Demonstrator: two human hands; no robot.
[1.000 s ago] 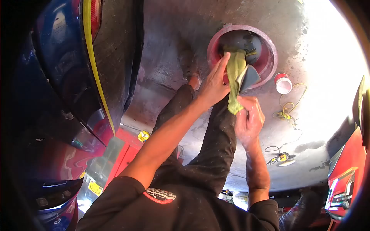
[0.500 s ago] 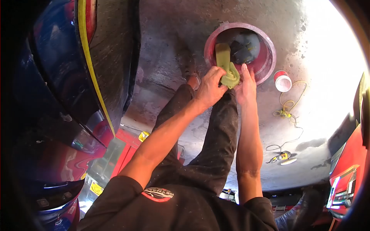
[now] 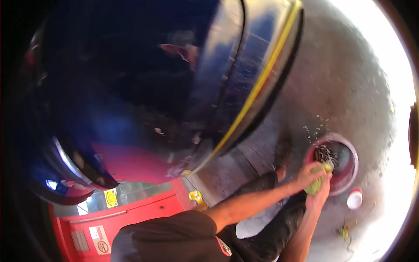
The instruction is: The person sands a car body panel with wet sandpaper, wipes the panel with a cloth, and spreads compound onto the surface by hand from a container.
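Note:
A bunched green cloth (image 3: 313, 187) is gripped between both hands beside the near rim of a round pinkish tub (image 3: 352, 171). My left hand (image 3: 305, 175) wraps the cloth from the left. My right hand (image 3: 319, 196) closes on it from the right and below. Pale droplets or streaks show over the tub's dark inside, and more specks appear on the floor beyond its rim. Dark items inside the tub are blurred.
A dark blue and magenta car body (image 3: 144, 87) with a yellow strip (image 3: 257, 87) fills the left and centre. Below it stands a red cabinet (image 3: 144, 212) with stickers. A red and white pot (image 3: 355, 200) and a yellow cord (image 3: 345, 231) lie right of my legs.
The view has swung left, so the car fills more of it. The cloth, earlier hanging loose and longer, is now bunched up, with both hands closed on it.

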